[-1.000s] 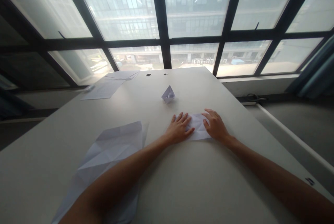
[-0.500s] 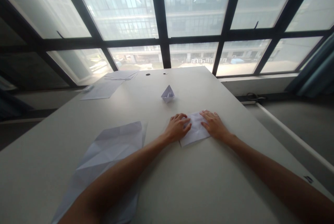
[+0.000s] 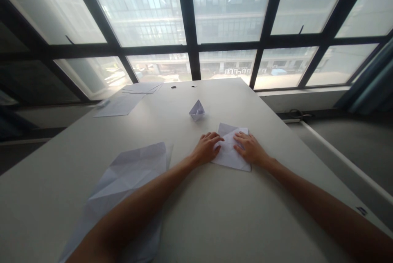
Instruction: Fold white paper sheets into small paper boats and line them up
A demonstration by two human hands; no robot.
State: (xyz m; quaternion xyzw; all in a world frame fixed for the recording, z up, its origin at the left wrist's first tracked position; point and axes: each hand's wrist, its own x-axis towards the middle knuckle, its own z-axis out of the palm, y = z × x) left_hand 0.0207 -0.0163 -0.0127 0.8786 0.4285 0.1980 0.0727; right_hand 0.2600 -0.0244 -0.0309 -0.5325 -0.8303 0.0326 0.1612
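Observation:
A folded sheet of white paper (image 3: 231, 157) lies flat on the white table (image 3: 196, 214), between my two hands. My left hand (image 3: 208, 147) rests on its left edge, fingers spread and thumb on the paper. From the other side, my right hand (image 3: 250, 147) lies over the right part, its fingers stretched out and pressing on the surface. One flap shows at the paper's far left corner. Just beyond my hands stands a small folded paper boat (image 3: 197, 110).
Large creased paper sheets (image 3: 132, 169) lie to the left, partly under my left forearm. More white sheets (image 3: 119, 104) lie at the table's far left. Dark-framed windows (image 3: 227, 9) stand behind the table, and a blue curtain (image 3: 365, 87) hangs at right.
The folded paper has turned on the table, and its far left corner now sticks out beyond my hands. Both hands have shifted slightly and stay on it.

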